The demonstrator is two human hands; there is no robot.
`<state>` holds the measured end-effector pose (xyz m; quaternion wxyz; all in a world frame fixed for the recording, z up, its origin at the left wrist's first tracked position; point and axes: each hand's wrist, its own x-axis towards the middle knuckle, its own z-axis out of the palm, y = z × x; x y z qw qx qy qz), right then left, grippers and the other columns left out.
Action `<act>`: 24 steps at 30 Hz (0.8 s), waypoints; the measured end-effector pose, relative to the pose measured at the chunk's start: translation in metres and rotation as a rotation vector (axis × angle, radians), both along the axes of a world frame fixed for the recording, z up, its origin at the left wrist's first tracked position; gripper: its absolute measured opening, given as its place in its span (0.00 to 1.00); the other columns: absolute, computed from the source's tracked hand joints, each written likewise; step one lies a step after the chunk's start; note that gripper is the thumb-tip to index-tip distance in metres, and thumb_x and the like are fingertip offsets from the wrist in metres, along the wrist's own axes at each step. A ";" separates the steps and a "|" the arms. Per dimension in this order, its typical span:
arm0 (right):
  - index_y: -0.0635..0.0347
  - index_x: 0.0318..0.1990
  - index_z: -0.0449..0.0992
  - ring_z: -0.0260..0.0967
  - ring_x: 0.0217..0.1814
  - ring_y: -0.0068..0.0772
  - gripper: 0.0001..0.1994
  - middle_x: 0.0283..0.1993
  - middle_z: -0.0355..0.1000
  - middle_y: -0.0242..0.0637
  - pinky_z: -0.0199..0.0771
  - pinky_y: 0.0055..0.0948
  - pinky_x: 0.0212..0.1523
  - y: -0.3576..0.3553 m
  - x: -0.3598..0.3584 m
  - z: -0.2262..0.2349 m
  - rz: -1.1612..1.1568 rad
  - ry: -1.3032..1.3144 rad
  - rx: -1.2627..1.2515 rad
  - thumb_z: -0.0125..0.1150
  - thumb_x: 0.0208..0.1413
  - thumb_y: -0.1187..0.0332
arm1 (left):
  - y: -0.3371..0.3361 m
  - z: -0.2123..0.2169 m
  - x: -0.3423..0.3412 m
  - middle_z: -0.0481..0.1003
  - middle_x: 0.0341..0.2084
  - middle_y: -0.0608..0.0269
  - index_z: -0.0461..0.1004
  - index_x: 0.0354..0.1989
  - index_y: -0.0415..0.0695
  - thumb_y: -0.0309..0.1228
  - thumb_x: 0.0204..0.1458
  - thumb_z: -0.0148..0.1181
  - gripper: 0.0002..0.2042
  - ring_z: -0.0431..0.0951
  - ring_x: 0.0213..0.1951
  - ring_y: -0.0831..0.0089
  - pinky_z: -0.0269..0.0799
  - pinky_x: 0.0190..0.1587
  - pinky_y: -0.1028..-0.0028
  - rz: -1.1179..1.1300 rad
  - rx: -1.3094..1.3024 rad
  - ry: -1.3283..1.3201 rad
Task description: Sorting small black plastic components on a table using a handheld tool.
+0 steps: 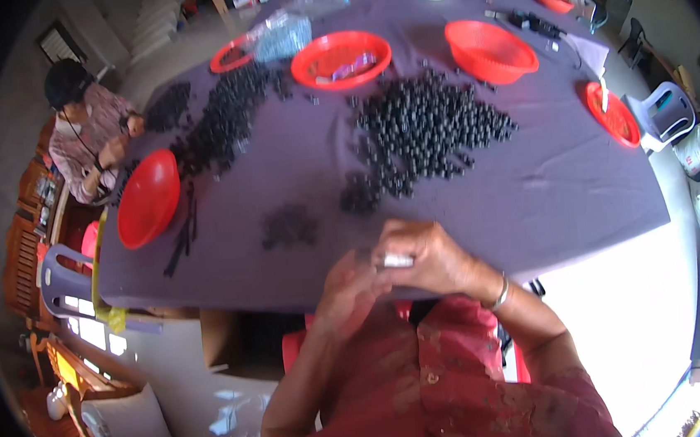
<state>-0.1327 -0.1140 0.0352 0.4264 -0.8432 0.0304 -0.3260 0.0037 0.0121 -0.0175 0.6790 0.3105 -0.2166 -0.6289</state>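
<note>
Just in front of my body, at the near edge of the cloth-covered table (530, 178), my two hands are close together. My right hand (432, 253) is closed on a small white piece (397, 260), whose kind I cannot make out. My left hand (348, 289) is beside it, its fingers touching or almost touching the right ones and smeared by motion. Beyond my hands spreads a large heap of small, shiny black round parts (433, 120), with a smaller clump (360, 194) at its near end. Left of that clump is a blurred patch of small dark pieces (288, 224).
A red basin (148, 199) stands at the left, near black strips (188, 224). Farther back are a red tray (341, 59), another red basin (492, 52) and a second black heap (228, 112). A person (84, 129) works at the left edge. A plastic chair (666, 116) stands right.
</note>
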 end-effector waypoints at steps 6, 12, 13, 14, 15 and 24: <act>0.69 0.33 0.76 0.75 0.31 0.25 0.03 0.31 0.68 0.34 0.74 0.22 0.33 -0.008 0.001 -0.010 0.289 0.015 0.784 0.64 0.52 0.79 | -0.014 0.005 0.003 0.72 0.35 0.66 0.69 0.41 0.44 0.25 0.56 0.55 0.06 0.73 0.36 0.77 0.72 0.40 0.74 -0.020 -0.005 0.005; 0.69 0.34 0.77 0.73 0.30 0.21 0.04 0.31 0.70 0.31 0.75 0.21 0.33 -0.008 0.001 -0.014 0.232 0.084 0.788 0.61 0.56 0.75 | -0.011 0.006 0.000 0.70 0.31 0.67 0.68 0.41 0.44 0.29 0.57 0.57 0.07 0.70 0.34 0.76 0.70 0.39 0.73 -0.041 -0.042 0.030; 0.68 0.33 0.77 0.73 0.31 0.21 0.05 0.29 0.71 0.31 0.74 0.21 0.34 -0.007 0.001 -0.014 0.221 0.092 0.811 0.61 0.57 0.74 | -0.011 0.005 0.001 0.70 0.31 0.67 0.68 0.41 0.44 0.29 0.57 0.57 0.07 0.70 0.34 0.76 0.70 0.39 0.73 -0.041 -0.039 0.032; 0.67 0.33 0.77 0.73 0.31 0.21 0.06 0.28 0.72 0.32 0.73 0.22 0.35 -0.005 0.001 -0.014 0.212 0.100 0.835 0.60 0.58 0.72 | -0.010 0.004 0.001 0.71 0.32 0.67 0.67 0.41 0.44 0.27 0.57 0.56 0.07 0.71 0.35 0.76 0.71 0.40 0.73 -0.051 -0.049 0.044; 0.67 0.33 0.77 0.73 0.31 0.21 0.06 0.28 0.72 0.32 0.73 0.22 0.35 -0.003 0.001 -0.014 0.214 0.102 0.837 0.60 0.58 0.72 | -0.009 0.003 0.001 0.71 0.32 0.67 0.67 0.42 0.44 0.26 0.57 0.54 0.06 0.72 0.36 0.77 0.71 0.41 0.73 -0.060 -0.060 0.056; 0.67 0.34 0.76 0.71 0.29 0.20 0.05 0.28 0.71 0.30 0.72 0.22 0.30 0.002 0.002 -0.014 0.125 0.111 0.801 0.61 0.57 0.74 | -0.011 -0.001 0.004 0.71 0.34 0.66 0.65 0.46 0.44 0.25 0.56 0.54 0.10 0.72 0.37 0.75 0.70 0.41 0.73 -0.066 -0.083 0.074</act>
